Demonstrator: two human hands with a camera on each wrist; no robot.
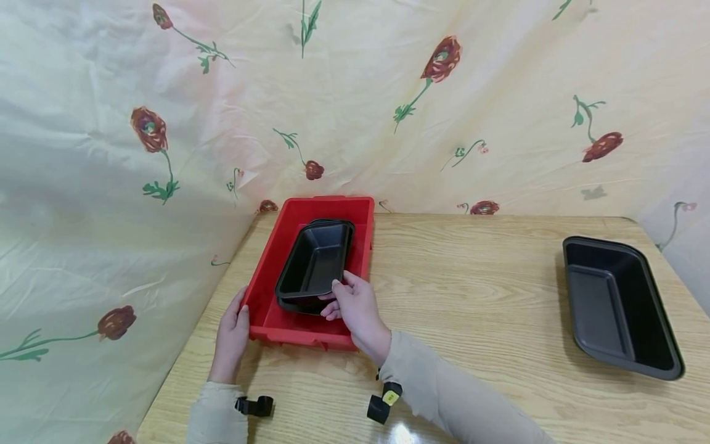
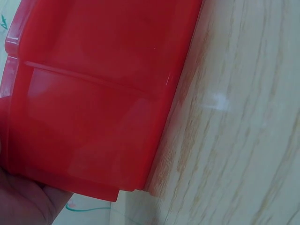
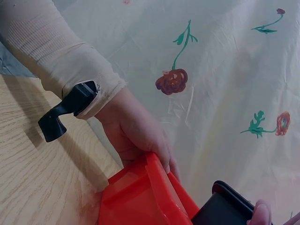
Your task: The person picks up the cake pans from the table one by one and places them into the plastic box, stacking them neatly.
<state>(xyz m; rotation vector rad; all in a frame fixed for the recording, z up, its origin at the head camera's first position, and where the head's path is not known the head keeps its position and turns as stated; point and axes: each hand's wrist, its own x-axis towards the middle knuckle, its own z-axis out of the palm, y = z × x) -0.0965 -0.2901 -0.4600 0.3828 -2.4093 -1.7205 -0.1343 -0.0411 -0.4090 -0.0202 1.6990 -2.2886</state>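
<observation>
A red plastic bin (image 1: 272,314) stands at the left of the table. Its near left corner is gripped by my left hand (image 1: 232,339), thumb over the rim; the left wrist view shows the bin's outer wall (image 2: 89,112) close up. Inside the bin lies a black loaf pan (image 1: 318,259), over another dark pan whose edge (image 1: 302,306) shows below it. My right hand (image 1: 357,311) pinches the upper pan's near right corner between thumb and fingers. In the right wrist view, the fingers (image 3: 260,213) of that hand appear at the pan's rim.
Another black loaf pan (image 1: 599,302) sits upright at the right side of the wooden table (image 1: 471,296). A flower-printed cloth (image 1: 355,92) hangs behind the table and along its left side, near the bin. Each wrist wears a black strap mount.
</observation>
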